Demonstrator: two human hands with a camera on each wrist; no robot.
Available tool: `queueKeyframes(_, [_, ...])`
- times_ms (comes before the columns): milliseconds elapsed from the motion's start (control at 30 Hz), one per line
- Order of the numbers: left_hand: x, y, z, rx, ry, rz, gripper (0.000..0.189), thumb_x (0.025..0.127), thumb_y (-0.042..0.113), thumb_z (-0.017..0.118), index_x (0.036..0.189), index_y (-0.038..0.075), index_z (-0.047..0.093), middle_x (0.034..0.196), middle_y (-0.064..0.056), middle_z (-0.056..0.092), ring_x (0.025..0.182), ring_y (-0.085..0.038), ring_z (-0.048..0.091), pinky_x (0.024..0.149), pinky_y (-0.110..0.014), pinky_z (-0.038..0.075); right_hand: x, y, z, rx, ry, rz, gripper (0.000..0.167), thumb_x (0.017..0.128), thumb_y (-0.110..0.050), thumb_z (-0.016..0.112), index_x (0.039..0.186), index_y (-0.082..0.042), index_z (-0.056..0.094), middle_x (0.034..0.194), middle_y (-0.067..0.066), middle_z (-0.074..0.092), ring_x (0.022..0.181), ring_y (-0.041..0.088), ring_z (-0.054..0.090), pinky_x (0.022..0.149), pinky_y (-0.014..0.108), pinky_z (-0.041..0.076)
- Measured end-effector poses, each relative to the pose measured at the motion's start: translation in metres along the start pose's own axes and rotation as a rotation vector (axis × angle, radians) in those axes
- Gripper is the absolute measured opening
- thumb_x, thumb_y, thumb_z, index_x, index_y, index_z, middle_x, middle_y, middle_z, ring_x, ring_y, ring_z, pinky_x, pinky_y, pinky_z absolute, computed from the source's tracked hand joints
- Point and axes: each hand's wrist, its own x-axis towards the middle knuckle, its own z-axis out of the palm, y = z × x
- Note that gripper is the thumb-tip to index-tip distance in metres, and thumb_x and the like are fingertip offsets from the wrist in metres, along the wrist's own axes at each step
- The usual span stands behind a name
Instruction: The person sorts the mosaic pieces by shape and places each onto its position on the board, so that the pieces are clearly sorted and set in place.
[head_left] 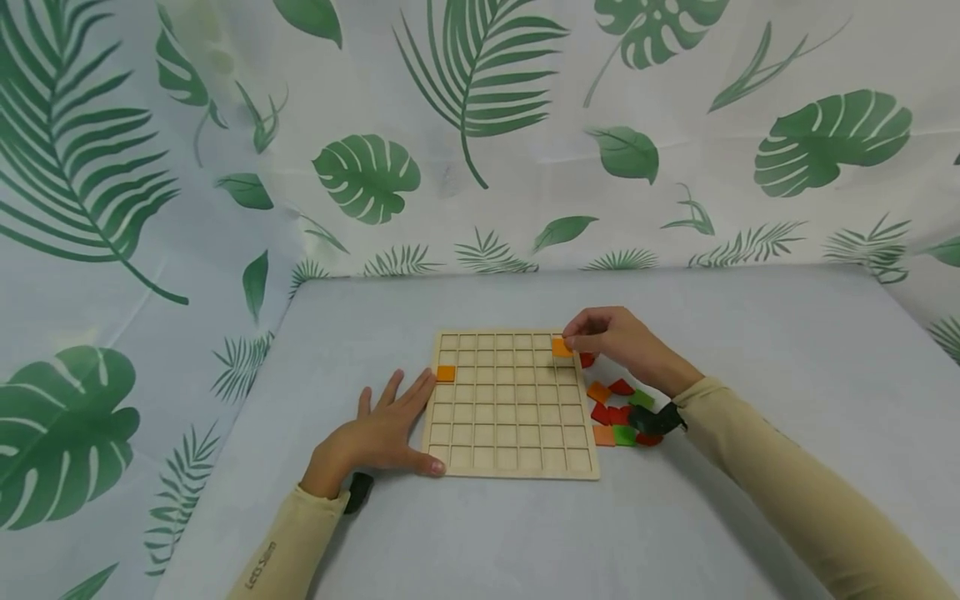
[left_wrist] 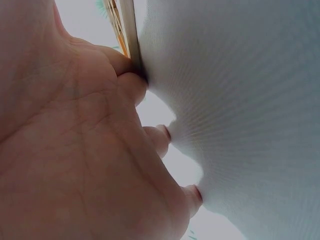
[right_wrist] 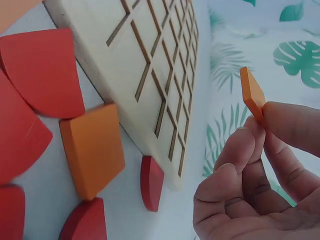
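A pale wooden board with a grid of square recesses lies flat on the table. One orange square tile sits at its left edge, in the third row from the top. My left hand is spread along the board's left side, its thumb at the near left corner and fingertips at the edge. My right hand pinches another orange square tile between thumb and fingers, above the board's far right corner. In the right wrist view that tile is clear of the board, held up by one edge.
Right of the board lie several loose tiles: red rounded pieces, a green square and orange squares. Some lie under the right wrist and its dark band. A leaf-print cloth hangs behind the grey table.
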Motion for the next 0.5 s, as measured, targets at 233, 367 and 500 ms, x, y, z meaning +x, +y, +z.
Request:
queueKeyframes(233, [0.001,0.002,0.0,-0.003,0.004,-0.002,0.134,0.08,0.059,0.091,0.174,0.011,0.008,0.18,-0.005,0.003,0.162,-0.041,-0.012,0.119,-0.076,-0.008,0.002,-0.003,0.004,0.01,-0.006,-0.027,0.021,0.104,-0.018,0.072,0.113,0.001,0.073,0.104,0.014,0.071,0.097,0.039,0.061,0.084,0.043,0.054])
queueKeyframes(367, [0.001,0.002,0.0,-0.005,0.004,-0.005,0.134,0.079,0.059,0.091,0.174,0.011,0.008,0.18,-0.005,0.004,0.163,-0.04,-0.011,0.119,-0.076,-0.008,0.005,-0.004,0.009,0.021,-0.019,-0.036,0.02,0.103,-0.016,0.073,0.113,0.001,0.073,0.104,0.014,0.072,0.101,0.038,0.061,0.083,0.042,0.054])
queueKeyframes(500, [-0.001,0.001,0.0,0.006,0.002,-0.008,0.135,0.079,0.06,0.091,0.174,0.012,0.008,0.18,-0.004,0.003,0.163,-0.041,-0.01,0.118,-0.077,-0.007,0.008,-0.006,0.016,0.031,-0.037,-0.032,0.019,0.103,-0.014,0.073,0.112,0.002,0.073,0.104,0.013,0.073,0.102,0.038,0.062,0.085,0.042,0.054])
